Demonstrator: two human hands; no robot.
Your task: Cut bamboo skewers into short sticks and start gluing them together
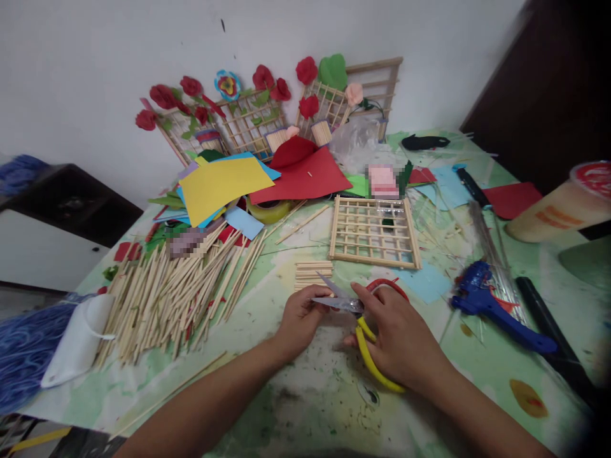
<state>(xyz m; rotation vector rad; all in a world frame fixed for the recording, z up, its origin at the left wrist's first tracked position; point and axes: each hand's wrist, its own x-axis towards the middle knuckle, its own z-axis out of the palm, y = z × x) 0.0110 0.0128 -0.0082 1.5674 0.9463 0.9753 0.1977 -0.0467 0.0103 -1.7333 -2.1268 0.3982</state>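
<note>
One hand, the right grip [400, 327], clasped spread scissors [354, 306]; whether the left grip [301, 320] held anything, I couldn't tell; short sticks [311, 271] lay just beyond it.

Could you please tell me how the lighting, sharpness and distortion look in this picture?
In the head view, lighting is soft and dim; the right edge darkens and blurs in places; the cup near it leans outward, probably lens distortion; pixelated squares mask two patches; the scissors, left hand and right hand read fairly clearly.
</note>
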